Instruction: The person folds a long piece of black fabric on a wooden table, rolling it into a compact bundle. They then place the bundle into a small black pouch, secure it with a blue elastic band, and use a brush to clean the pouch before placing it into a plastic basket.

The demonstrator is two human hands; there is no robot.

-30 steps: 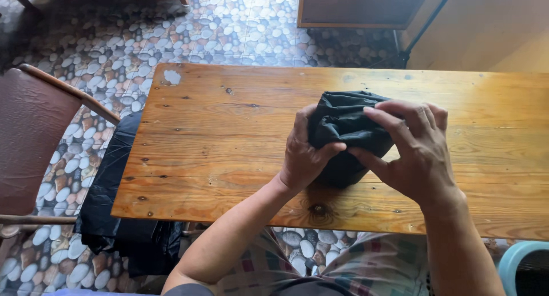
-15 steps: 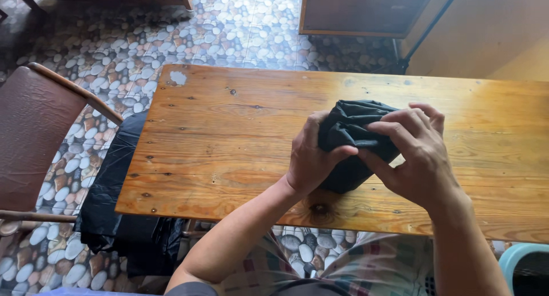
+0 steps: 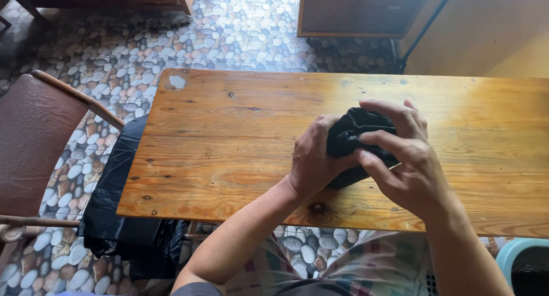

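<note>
I had only one view to work from, the camera worn on the head. It looked steeply down and forward over the wooden table [image 3: 229, 141], close enough that both forearms ran in from the bottom edge. The left hand [image 3: 313, 159] and right hand [image 3: 407, 159] sat right of centre. Beyond the table's far edge it took in the pebble-patterned floor [image 3: 171, 38].

No packages, labels, signs or screens show anywhere in the frame, from the upper left corner down to the lower right.
</note>
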